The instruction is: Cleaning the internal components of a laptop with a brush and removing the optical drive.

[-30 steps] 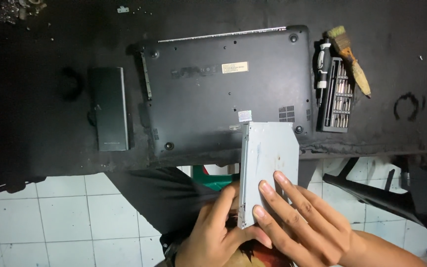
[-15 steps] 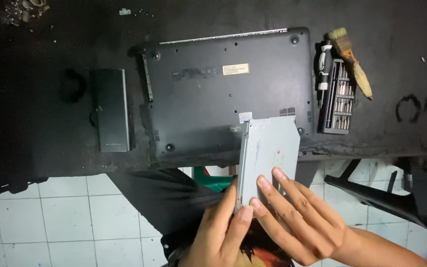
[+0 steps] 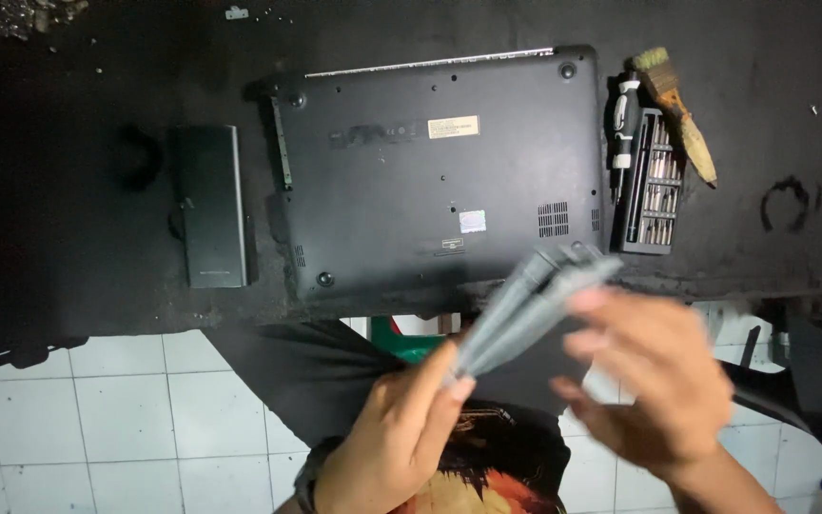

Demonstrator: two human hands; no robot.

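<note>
Hands work nearest the camera: left hand [image 3: 401, 428] pinches the lower end of a flat grey metal drive module [image 3: 525, 305], blurred and tilted edge-on above the white tiled floor [image 3: 97, 409]; right hand [image 3: 658, 381], fingers spread, touches its far side. Judged step: turning the module over for inspection. Beyond, on the black worktop [image 3: 97, 76], lie an upturned black laptop [image 3: 430, 171], a black rectangular battery pack [image 3: 211, 205], a screwdriver bit set [image 3: 654, 186] and a wooden brush [image 3: 682, 114].

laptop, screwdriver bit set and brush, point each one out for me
laptop [image 3: 430, 181], head view, middle of its black underside
screwdriver bit set [image 3: 654, 186], head view, rows of bits in the case
brush [image 3: 682, 114], head view, wooden handle below the bristles
</note>
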